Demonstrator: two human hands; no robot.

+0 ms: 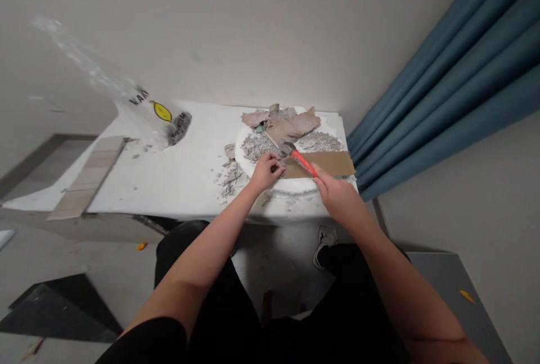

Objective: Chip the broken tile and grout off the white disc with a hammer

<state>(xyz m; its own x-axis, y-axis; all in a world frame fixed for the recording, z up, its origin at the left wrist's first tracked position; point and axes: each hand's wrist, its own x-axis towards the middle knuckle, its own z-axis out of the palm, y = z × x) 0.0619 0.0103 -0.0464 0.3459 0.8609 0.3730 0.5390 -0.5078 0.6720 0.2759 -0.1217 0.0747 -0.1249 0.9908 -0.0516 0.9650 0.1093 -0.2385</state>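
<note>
My right hand (335, 191) is closed round the red handle of a hammer (300, 160), whose metal head rests on the rubble just right of my left hand. My left hand (265, 170) is curled, fingers pressed on a small grey fragment at the front of a white round slab (295, 185). On the slab lie grey crushed rubble (321, 141), broken brown-grey shards (291, 125) at the back and a brown cardboard strip (333, 162) on the right.
The slab sits on a low white board (169, 172) with scattered crumbs. A clear plastic bag (160, 116) with a yellow logo stands at the back left, beside a beige tile strip (90, 175). Blue curtain (455, 88) hangs right. My legs and shoe (324, 240) are below.
</note>
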